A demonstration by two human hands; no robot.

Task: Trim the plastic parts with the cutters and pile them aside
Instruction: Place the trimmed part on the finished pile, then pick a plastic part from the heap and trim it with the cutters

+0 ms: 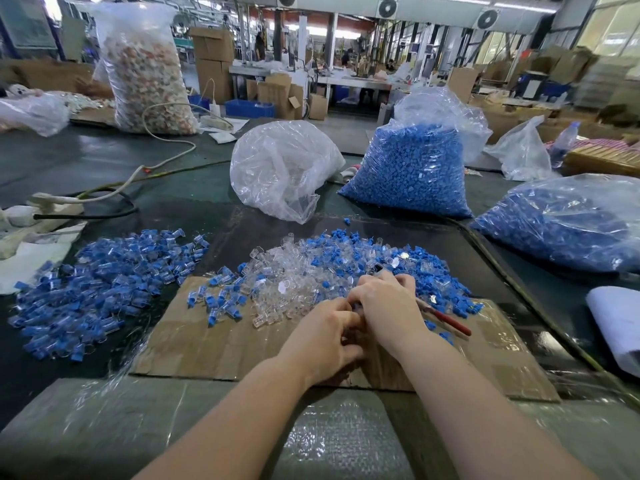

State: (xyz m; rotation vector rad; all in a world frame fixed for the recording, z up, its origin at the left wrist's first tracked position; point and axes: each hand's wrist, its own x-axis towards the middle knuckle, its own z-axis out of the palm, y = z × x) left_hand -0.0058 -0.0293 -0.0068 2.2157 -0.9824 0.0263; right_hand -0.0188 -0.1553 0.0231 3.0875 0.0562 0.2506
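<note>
Plastic parts (311, 271), clear and blue, sit heaped mid-cardboard (207, 341); assembled ones pile left (104, 289). Left hand (322, 344) and right hand (384, 306) curl together round something (can't tell what). Red-handled cutters (450, 322) lie beside the right wrist, so picking them up looks next. Dark table (104, 161), bagged stock, busy factory behind.

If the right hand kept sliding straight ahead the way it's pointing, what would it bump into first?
Probably the mixed heap of clear and blue plastic parts right in front of it. The right hand, holding the red-handled cutters, points up and slightly left, its fingers already at the heap's near edge, though depth is hard to judge.
</note>
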